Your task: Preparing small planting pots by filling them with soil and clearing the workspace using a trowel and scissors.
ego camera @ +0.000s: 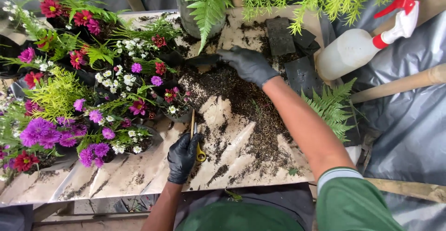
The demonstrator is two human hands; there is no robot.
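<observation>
Garden potting bench: potted flowers (69,96), loose soil (241,96).

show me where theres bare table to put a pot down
Barest patch: the near-left table, between the purple flowers and the left hand. A smaller one lies right of that hand, before the soil. Crowded: the flower pots at left and the back around the right hand.

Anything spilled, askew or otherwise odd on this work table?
Yes: loose dark soil is scattered across the pale table, thickest near the right hand, with smears trailing toward the left hand, which holds yellow-handled scissors. The white spray bottle leans tilted at the table's right edge.
</observation>
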